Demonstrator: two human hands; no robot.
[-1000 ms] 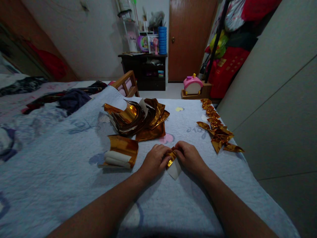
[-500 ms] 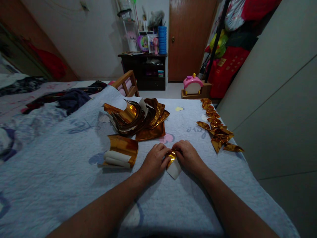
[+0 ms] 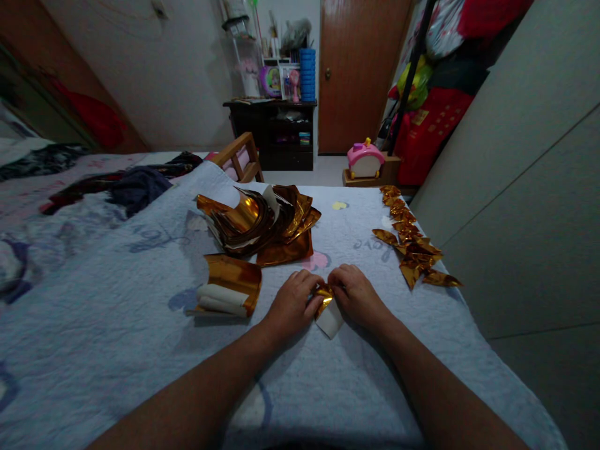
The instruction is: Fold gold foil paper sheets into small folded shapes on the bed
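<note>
Between my hands is a partly folded sheet of gold foil paper [image 3: 330,320], its white back facing up at the near corner and a shiny gold fold above it. My left hand [image 3: 296,301] is closed on its left side, thumb and fingers pinching the fold. From the right, my right hand [image 3: 355,295] pinches the top edge, its fingertips partly hidden. Left of my hands lies a small curled stack of gold paper [image 3: 234,275]. Beyond it a thick fanned pile of gold sheets [image 3: 244,215] rests on the quilt.
A light blue patterned quilt [image 3: 140,350] covers the bed. Folded gold pieces [image 3: 415,253] lie in a row along its right edge, beside a pale cabinet [image 3: 525,187]. A pink toy [image 3: 364,161], a dark shelf [image 3: 276,144] and a wooden door [image 3: 360,75] stand beyond.
My right hand has shifted very slightly at the top edge of the gold paper. The left hand and the piles look the same.
</note>
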